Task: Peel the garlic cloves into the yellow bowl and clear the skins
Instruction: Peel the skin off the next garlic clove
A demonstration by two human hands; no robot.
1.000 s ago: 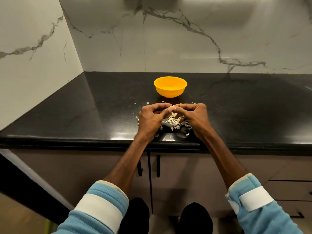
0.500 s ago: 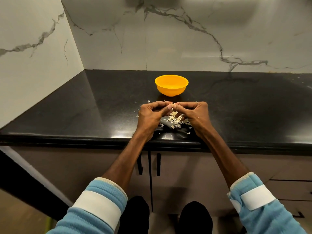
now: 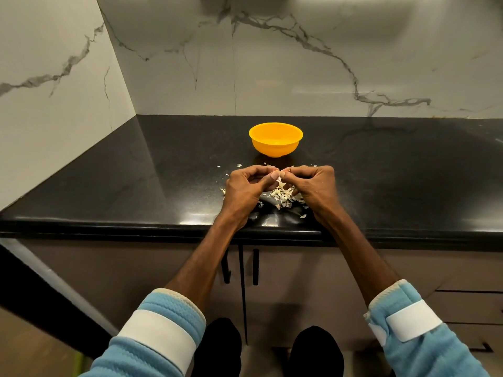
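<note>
Two hands meet over the near part of the black table point(image 3: 136, 186), knuckles up and fingertips drawn together. The left hand point(image 3: 246, 190) and the right hand point(image 3: 315, 187) both have their fingers curled inward, and the two thumbs lie side by side, almost touching. Between the fingertips they pinch a small pale piece, the garlic clove point(image 3: 285, 170). Most of it is hidden by the fingers, so how much skin it carries cannot be told.

Directly below the hands, loose garlic skins point(image 3: 283, 195) lie in a pale heap on the table, partly covered by the heels of both hands. A few stray flakes are scattered wider: some just past the knuckles toward the bowl, some to the left of the left hand, and one near the table's front edge.

Beyond the hands, farther back on the table and a little apart from the flakes, the yellow bowl point(image 3: 275, 149) stands upright. Its inside is only partly in view from this angle.

Behind the table a marble wall point(image 3: 299, 63) with grey veins rises on the back and left sides. Below the front edge, two dark cabinet handles point(image 3: 255, 266) hang side by side. Both forearms wear light blue sleeves point(image 3: 163, 330) with white bands.
</note>
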